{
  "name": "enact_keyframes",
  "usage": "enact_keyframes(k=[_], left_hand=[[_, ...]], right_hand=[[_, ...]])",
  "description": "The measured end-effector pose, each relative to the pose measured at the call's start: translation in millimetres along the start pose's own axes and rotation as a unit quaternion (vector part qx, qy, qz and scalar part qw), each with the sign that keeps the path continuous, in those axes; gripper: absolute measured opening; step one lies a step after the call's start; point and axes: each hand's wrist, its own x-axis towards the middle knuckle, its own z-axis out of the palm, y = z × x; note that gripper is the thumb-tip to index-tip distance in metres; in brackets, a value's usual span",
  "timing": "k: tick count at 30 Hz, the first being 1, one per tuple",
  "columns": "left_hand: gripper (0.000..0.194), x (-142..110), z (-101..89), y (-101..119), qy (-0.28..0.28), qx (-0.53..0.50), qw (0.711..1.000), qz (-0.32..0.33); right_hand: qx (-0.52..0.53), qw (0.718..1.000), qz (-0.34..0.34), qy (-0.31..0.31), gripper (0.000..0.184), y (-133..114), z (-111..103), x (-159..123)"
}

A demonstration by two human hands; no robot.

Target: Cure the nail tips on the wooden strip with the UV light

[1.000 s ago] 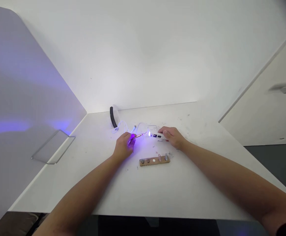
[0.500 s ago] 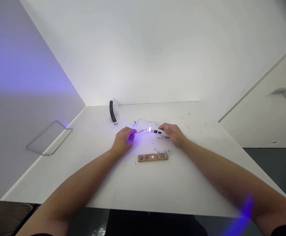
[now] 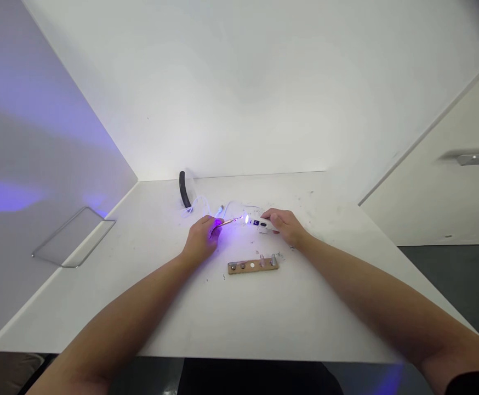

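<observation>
My left hand [image 3: 201, 237] is closed around a thin, rose-gold stick [image 3: 228, 221], maybe a brush handle, which points right. Whatever sits at the stick's tip is too small to make out. My right hand [image 3: 288, 226] grips a white handheld UV lamp [image 3: 269, 224] with a small dark display. Its lit violet-white head faces left, a short gap from the stick's tip. Violet light falls on my left fingers. Nearer to me than both hands lies a brown strip [image 3: 245, 270] bearing small round pieces, a white dot and two upright, nail-tip-like pieces [image 3: 274, 260].
A black curved tube-like piece [image 3: 184, 191] lies at the back left, by a white cable [image 3: 200, 201]. A metal wire frame [image 3: 75, 266] leans at the left wall. Small dark specks dot the white table [image 3: 206, 318]. White walls stand at the back and left.
The view has shifted slightly, so the table's things appear a little farther left. Violet light patches on the left wall have moved. Both hands keep their holds, the lamp still facing the stick's tip.
</observation>
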Motion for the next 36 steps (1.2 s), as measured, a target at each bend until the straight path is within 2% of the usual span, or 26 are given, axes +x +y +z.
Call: enact_keyframes(k=[25, 36], left_hand=[[0.024, 0.7, 0.0, 4.9, -0.01, 0.024, 1.0, 0.005], [0.023, -2.4, -0.4, 3.0, 0.012, 0.025, 1.0, 0.014]], right_hand=[[-0.007, 1.0, -0.021, -0.009, 0.05, -2.1, -2.0, -0.7], [-0.013, 0.999, -0.033, -0.006, 0.05, -0.2, -2.6, -0.8]])
